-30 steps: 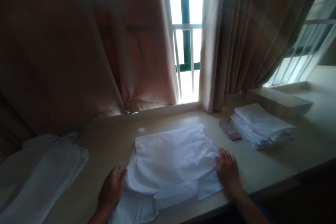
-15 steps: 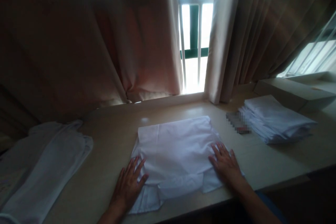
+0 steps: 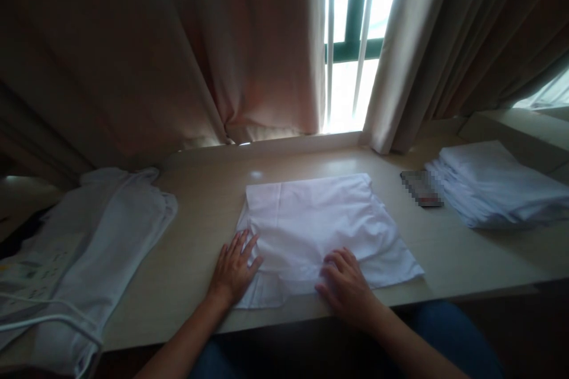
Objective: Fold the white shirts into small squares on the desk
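A white garment [image 3: 306,219], folded into a wide rectangle with loose parts showing at its sides, lies on the table in front of me. My left hand [image 3: 235,266] rests on its left edge, fingers spread and flat. Over the front edge, right of the middle, my right hand [image 3: 349,284] touches the cloth with bent fingers, its thumb held apart from them. Whether any cloth is caught under those fingers is hard to see. The garment's right corner spreads out past my right hand.
A stack of folded white cloth [image 3: 502,189] stands on the right, with a blurred-out flat object [image 3: 422,188] beside it. More white garments [image 3: 120,237] lie at left, near a white cable [image 3: 53,321]. Curtains [image 3: 267,59] and a window [image 3: 351,83] back the table [image 3: 200,189].
My right hand has slid left from the garment's right side to its front edge, and its fingers have bent. My left hand stays on the left edge. The view has shifted.
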The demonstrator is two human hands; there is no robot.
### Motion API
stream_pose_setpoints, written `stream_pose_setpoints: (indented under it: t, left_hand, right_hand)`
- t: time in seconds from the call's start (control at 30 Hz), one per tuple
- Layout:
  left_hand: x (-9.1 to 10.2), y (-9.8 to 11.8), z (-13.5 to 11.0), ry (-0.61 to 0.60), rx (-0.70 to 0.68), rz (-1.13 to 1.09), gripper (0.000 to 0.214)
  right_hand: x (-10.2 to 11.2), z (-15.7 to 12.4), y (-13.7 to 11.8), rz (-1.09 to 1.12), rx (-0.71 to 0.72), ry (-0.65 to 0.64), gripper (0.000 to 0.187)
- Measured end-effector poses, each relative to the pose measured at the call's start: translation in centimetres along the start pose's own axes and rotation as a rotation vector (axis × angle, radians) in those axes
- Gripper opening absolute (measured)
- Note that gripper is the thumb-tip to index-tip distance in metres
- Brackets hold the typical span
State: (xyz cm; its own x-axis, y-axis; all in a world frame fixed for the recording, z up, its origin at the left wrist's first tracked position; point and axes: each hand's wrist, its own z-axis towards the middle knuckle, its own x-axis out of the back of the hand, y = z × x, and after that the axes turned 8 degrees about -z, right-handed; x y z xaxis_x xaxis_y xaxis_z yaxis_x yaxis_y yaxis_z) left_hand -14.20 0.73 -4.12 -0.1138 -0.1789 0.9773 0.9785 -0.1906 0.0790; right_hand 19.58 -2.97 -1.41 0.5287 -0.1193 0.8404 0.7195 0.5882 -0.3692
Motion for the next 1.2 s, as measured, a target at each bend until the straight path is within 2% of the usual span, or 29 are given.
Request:
stream_pose_setpoints:
  t: [0.07,0.2,0.4,0.67,0.8,0.97,1.2]
  left_hand:
    - [0.0,0.0,0.0,0.006,-0.006,0.000,0.060]
    - [0.0,0.1,0.0,0.031,-0.008,-0.009,0.060]
    - [0.2,0.2,0.0,0.019,0.000,-0.013,0.059]
    - [0.2,0.2,0.0,-0.005,0.007,-0.012,0.060]
    - [0.2,0.2,0.0,-0.001,0.009,-0.012,0.060]
    - [0.2,0.3,0.0,0.011,0.004,-0.019,0.059]
    - [0.1,0.2,-0.1,0.010,0.004,-0.015,0.059]
  right_hand:
    - [-0.6,0.1,-0.3,-0.011,-0.032,-0.014,0.007]
    - [-1.6,0.2,0.2,-0.053,-0.137,-0.009,0.011]
    - [-2.0,0.0,0.4,-0.020,-0.165,-0.003,0.007]
    - [-0.6,0.0,1.6,0.138,-0.200,0.182,0.014]
    - [0.6,0.0,2.9,0.136,-0.179,0.102,0.014]
    - [1.3,-0.1,3.0,0.092,-0.141,-0.018,0.010]
    - [0.6,-0.4,3.4,-0.052,-0.135,0.003,0.022]
